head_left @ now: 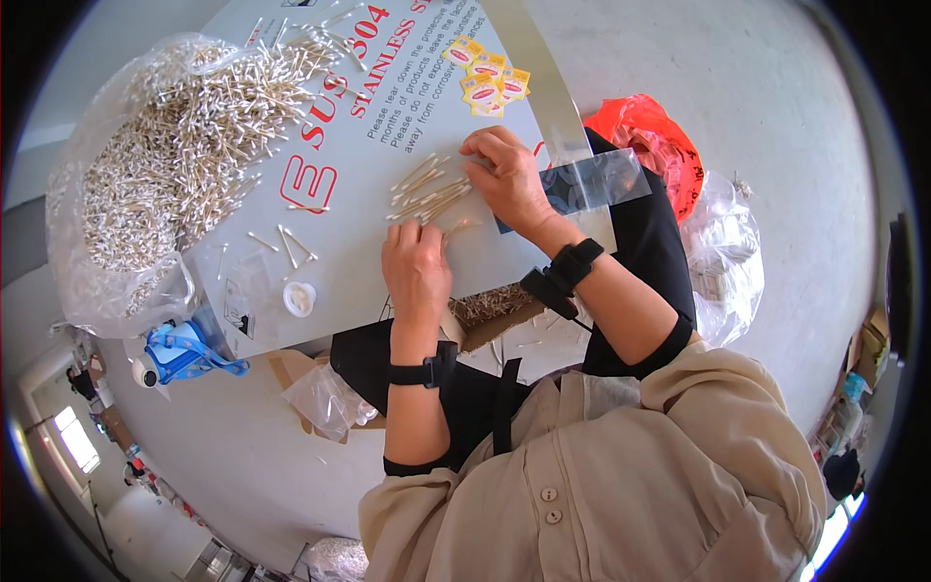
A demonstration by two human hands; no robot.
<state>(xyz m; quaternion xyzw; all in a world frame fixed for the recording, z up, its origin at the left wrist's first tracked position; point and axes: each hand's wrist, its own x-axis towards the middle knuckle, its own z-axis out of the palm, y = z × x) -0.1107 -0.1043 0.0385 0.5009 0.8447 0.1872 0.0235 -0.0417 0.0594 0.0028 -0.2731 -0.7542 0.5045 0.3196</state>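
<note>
A small bunch of cotton swabs (432, 201) lies on the grey sheet-covered table (359, 262), between my two hands. My left hand (417, 264) rests at the near side of the bunch with its fingers curled down. Its fingertips are hidden, so whatever they hold does not show. Over the right ends of the swabs, my right hand (506, 179) is bent with fingers curled inward. Their grip is hidden as well. A clear plastic sleeve (621, 180) lies partly under my right wrist. Yellow and white labels (495, 82) are spread beyond my right hand.
A large clear bag (73, 223) spills a heap of cotton swabs (184, 155) at the left. Nearer are loose swabs (288, 244) and a small round white container (300, 299). A blue bottle (179, 351) stands by the table's left corner. Red (650, 145) and clear bags (722, 257) lie right.
</note>
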